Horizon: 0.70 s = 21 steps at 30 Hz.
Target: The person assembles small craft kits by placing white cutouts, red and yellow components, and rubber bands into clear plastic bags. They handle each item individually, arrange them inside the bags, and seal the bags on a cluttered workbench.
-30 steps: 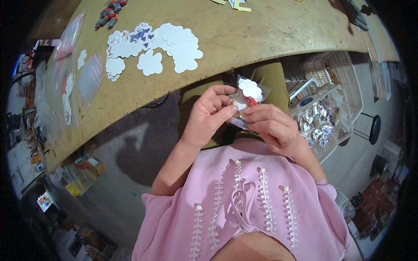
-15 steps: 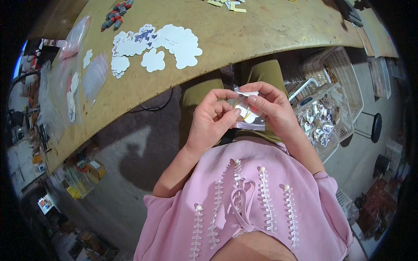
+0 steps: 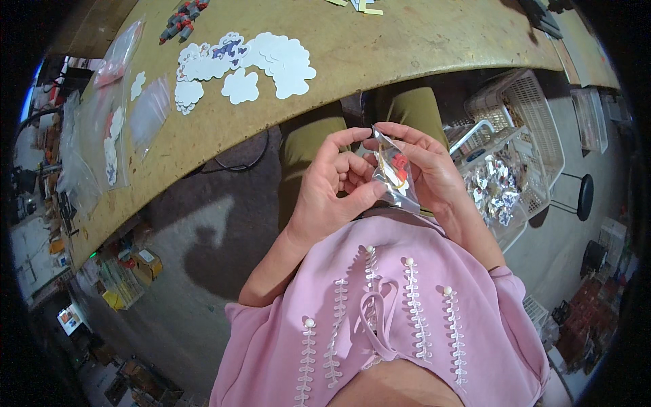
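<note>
Above my lap, both hands hold a small clear plastic bag (image 3: 405, 199). My left hand (image 3: 332, 180) pinches its left side between thumb and fingers. My right hand (image 3: 434, 176) closes on the upper right side, its fingertips meeting the left ones at the top corner. Through the film show a red piece (image 3: 400, 163), a white card piece and a thin yellow loop or edge, too small to name surely. On the table ahead lie white cloud-shaped cutout cards (image 3: 283, 61) in overlapping piles, with a single cutout (image 3: 240, 87) nearer me.
Clear plastic bags (image 3: 150, 112) lie at the table's (image 3: 407, 54) left end. Grey-and-red small parts (image 3: 182, 22) sit at the back. To my right stand a white plastic basket (image 3: 553, 136) and a clear bin of cutout pieces (image 3: 498, 190), beside a dark stool (image 3: 584, 198).
The white piece that stuck out at the bag's top now lies within the bag. The bag has tilted more upright, showing the red piece, and my fingers have shifted to its top corner.
</note>
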### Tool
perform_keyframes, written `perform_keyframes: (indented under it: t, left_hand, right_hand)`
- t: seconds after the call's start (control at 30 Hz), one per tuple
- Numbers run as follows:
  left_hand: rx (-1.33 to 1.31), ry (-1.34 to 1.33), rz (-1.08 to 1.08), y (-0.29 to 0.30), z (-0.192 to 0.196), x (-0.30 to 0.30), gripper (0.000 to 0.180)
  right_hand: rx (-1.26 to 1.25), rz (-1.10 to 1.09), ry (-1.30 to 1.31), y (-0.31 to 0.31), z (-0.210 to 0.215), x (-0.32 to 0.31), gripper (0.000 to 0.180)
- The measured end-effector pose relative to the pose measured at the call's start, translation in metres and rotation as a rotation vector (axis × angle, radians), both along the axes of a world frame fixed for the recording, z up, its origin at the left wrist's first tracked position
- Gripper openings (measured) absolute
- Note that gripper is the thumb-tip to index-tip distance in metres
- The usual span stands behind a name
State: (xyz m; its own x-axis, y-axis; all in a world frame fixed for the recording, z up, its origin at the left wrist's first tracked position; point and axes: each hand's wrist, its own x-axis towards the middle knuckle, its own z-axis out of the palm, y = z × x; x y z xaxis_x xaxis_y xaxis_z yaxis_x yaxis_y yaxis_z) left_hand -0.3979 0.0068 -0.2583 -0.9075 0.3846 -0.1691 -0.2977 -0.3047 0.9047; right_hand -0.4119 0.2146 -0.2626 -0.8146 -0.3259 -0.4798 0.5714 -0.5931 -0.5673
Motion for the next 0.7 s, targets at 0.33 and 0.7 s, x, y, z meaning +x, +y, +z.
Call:
perform_keyframes:
  t: [0.33, 0.7]
  left_hand:
    - [-0.264, 0.051, -0.049, -0.002, -0.005, -0.007, 0.083]
    - [-0.168, 0.071, 0.176, 0.001, -0.037, -0.019, 0.023]
  right_hand:
    - [0.52, -0.066, 0.363, -0.01, -0.011, 0.006, 0.034]
    - [0.274, 0.07, 0.17, 0.002, 0.006, 0.007, 0.041]
